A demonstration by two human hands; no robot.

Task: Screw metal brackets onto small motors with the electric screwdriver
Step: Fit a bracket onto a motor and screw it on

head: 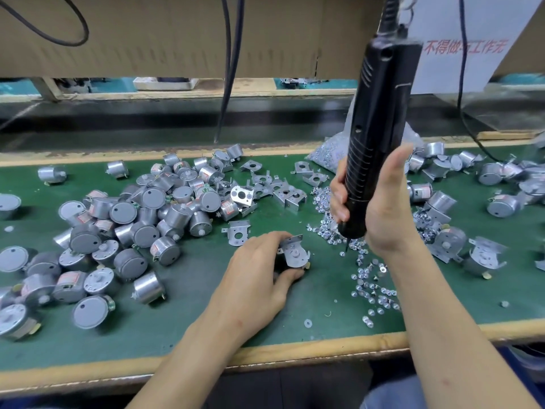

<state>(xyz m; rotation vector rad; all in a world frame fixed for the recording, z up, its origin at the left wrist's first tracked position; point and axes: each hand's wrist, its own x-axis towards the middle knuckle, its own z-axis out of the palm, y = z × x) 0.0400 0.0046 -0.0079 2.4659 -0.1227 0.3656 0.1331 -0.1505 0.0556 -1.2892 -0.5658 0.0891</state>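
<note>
Head view:

- Your left hand [259, 270] sits low on the green mat [206, 320], fingers and thumb curled round one motor [290, 271]. A metal bracket [295, 255] lies on top of it, motor shaft poking up thru the bracket's hole. Most of the motor body is hidden by your fingers.
- Your right hand [380, 208] is wrapped round the lower grip of the electric screwdriver [377, 119], which stands near upright, slight tilt, cord running up out of frame.
- Bit tip points down into the loose screws [368, 278], just right of the held motor and apart from the bracket. Can't tell if the tip touches a screw.
- L of centre: big heap of bare motors [141, 219], some lying on their sides, some flat.
- Behind your left hand: scatter of spare brackets [274, 187], plus a single bracket [237, 233] just beside your knuckles.
- R side: motors w/ brackets already on [483, 255], blurred.
- Clear bag of screws [330, 152] behind the driver.
- One white washer [308, 322] near the mat's front edge.
- Back: cardboard panel [177, 33], black cables [230, 69] hanging, white sheet w/ red print [463, 45].
</note>
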